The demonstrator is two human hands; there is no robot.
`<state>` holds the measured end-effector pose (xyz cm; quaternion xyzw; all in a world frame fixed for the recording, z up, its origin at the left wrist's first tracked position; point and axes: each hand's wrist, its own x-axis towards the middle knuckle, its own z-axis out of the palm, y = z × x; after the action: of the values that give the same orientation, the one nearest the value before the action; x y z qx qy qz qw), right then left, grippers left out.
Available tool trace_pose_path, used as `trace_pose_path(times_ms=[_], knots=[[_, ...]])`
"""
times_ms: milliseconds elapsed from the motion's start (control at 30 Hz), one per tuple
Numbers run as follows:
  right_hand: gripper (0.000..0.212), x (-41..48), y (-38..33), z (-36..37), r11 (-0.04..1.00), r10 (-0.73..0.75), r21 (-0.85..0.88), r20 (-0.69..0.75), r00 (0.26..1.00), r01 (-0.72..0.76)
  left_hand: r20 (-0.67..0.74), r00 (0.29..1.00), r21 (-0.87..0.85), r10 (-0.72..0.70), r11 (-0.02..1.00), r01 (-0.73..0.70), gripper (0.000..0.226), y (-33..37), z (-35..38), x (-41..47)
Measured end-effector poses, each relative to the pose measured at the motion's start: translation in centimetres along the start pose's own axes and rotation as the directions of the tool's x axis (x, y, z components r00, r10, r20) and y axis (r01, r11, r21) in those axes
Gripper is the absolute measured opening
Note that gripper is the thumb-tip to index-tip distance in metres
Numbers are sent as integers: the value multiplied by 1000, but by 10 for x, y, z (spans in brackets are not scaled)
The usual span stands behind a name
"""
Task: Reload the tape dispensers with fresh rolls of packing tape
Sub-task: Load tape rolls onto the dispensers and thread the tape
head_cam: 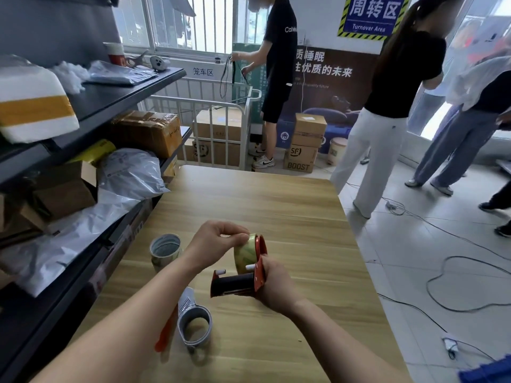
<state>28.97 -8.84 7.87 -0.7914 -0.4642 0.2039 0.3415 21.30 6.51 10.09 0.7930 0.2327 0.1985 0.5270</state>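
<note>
Above the wooden table (276, 205), my right hand (273, 283) grips a red tape dispenser (240, 280) by its side plate. A roll of clear packing tape (244, 255) sits in the dispenser. My left hand (218, 241) pinches the top edge of that roll with thumb and fingers. A second tape roll (166, 251) stands on the table to the left. A metal dispenser with an orange handle (190, 322) lies near the front, holding a grey roll core.
Black shelves (116, 95) on the left carry parcels, boxes and plastic bags, close to the table's left edge. Beyond the table stand a white cage trolley (221, 128) and stacked cartons (304, 142). Several people stand on the tiled floor at right, where cables (442, 277) trail.
</note>
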Motion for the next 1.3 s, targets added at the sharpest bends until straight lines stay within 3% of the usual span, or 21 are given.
trace_pose_path(times_ms=[167,300,433,700,900,1300], knots=[[41,-2,1,5,1000,-8,22,4,1000,8,-45,999,215,13,977,-3,8,6,5,1],[52,2,4,4,997,25,79,-12,1000,-24,-25,997,316,73,947,-61,11,10,7,-1],[53,7,12,3,987,80,145,-26,996,-75,1,996,336,88,938,-83,10,16,6,-6],[50,15,26,4,956,126,270,-23,992,-115,94,966,453,242,853,-258,9,25,3,-21],[46,18,30,4,930,124,348,-2,992,-115,147,912,534,384,745,-400,6,30,2,-31],[47,21,35,7,860,152,484,54,987,-159,172,840,541,515,663,-518,18,31,-7,-32]])
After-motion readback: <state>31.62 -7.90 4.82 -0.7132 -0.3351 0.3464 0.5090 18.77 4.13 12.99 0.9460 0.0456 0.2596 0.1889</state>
